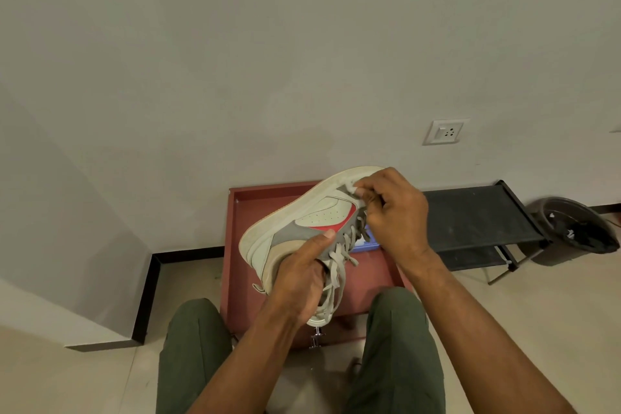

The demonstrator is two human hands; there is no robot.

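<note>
Green-trousered knees [198, 329] are spread beside a red-brown tray [235, 245], above which the cream, grey and red sneaker [302, 222] is held tilted. Its collar is gripped by the left hand [299, 279]; a pale wad [347, 185] is pinched against the toe by the curled fingers [361, 191] of the right hand [396, 212]. Short, firm strokes are advised; open floor [188, 279] lies left, a black fabric rack [477, 215] right.

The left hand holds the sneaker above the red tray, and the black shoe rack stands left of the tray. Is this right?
Not quite. The head view shows the black shoe rack right of the red tray, not left. The left hand does hold the sneaker above it.
</note>
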